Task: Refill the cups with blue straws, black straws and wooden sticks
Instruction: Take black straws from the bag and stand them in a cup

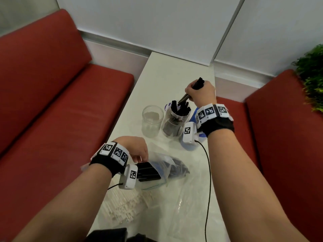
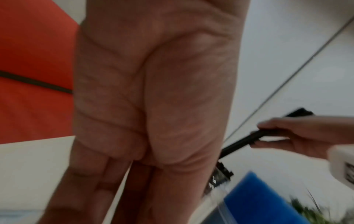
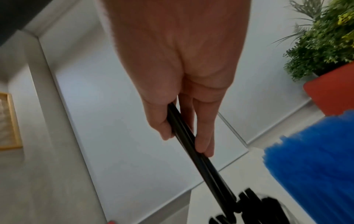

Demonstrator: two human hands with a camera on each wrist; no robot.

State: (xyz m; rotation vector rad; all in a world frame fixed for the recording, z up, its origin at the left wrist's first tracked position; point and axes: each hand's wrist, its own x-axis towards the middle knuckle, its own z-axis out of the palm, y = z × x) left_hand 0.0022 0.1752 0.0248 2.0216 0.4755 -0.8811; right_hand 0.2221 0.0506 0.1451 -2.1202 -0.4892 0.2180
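My right hand grips a small bunch of black straws above the far cup. Their lower ends dip into a clear cup that holds several black straws. In the right wrist view the thumb and fingers pinch the bunch over the cup. An empty clear cup stands just left of it. Blue straws stand to the right, mostly hidden behind my wrist in the head view. My left hand rests with straight fingers on the mouth of a plastic bag of black straws.
A bag of pale wooden sticks lies near the table's front left edge. A flat clear plastic bag lies front right. The narrow white table runs between two red benches. A green plant stands at the far right.
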